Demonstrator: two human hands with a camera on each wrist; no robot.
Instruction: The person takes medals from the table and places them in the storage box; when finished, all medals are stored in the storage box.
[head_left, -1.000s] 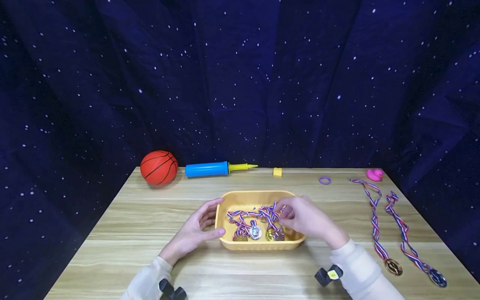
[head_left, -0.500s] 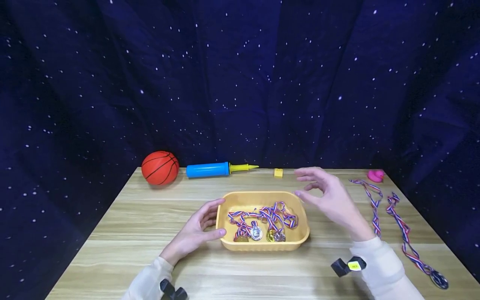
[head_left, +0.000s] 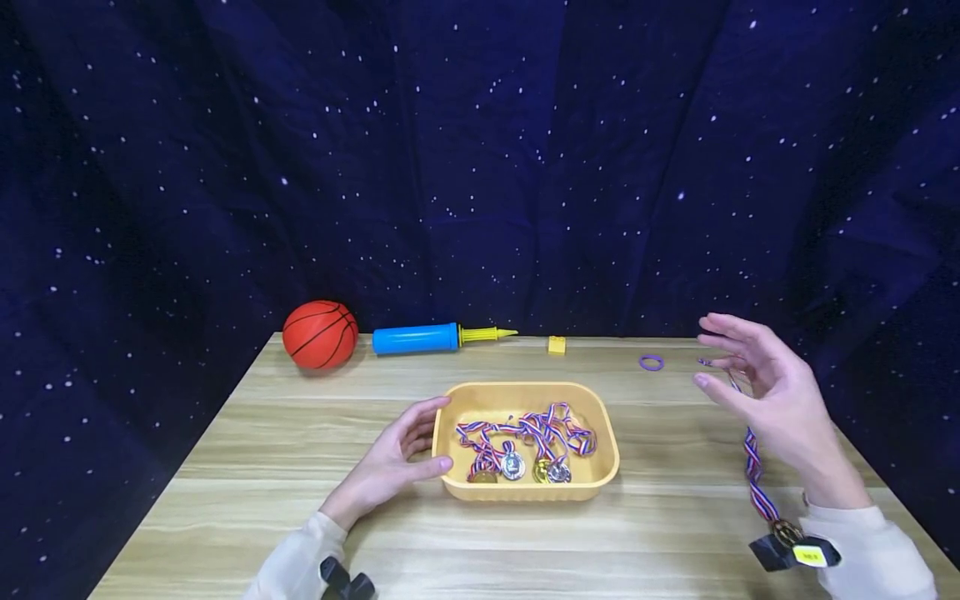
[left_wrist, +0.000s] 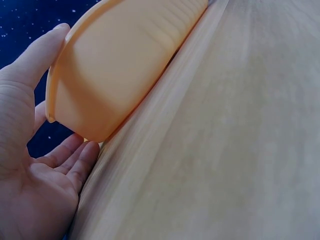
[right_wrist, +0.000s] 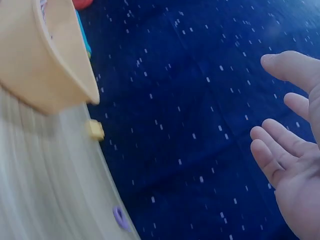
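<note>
A yellow plastic bin (head_left: 525,493) stands on the table, holding several medals (head_left: 513,465) with red, white and blue ribbons. My left hand (head_left: 386,462) grips the bin's left end, thumb on the near rim and fingers around the far corner. The left wrist view shows that thumb (left_wrist: 42,55) against the rim, with other fingertips at the bin's lower edge. My right hand (head_left: 780,400), fingers spread and holding nothing, is in the air at the right. Below it lies a bronze-coloured medal (head_left: 784,532), partly hidden by the wrist camera; its ribbon (head_left: 753,467) is partly covered by the hand.
Along the table's back edge lie a red basketball (head_left: 320,335), a blue hand pump (head_left: 416,338) with a yellow nozzle, a yellow toy brick (head_left: 556,345) and a purple ring (head_left: 651,362). A dark starry curtain (head_left: 480,167) hangs behind.
My right hand has left the medals in the bin and moved right, out over the ribbons on the table, hiding the pink duck and the dark medal. The left hand stays on the bin.
</note>
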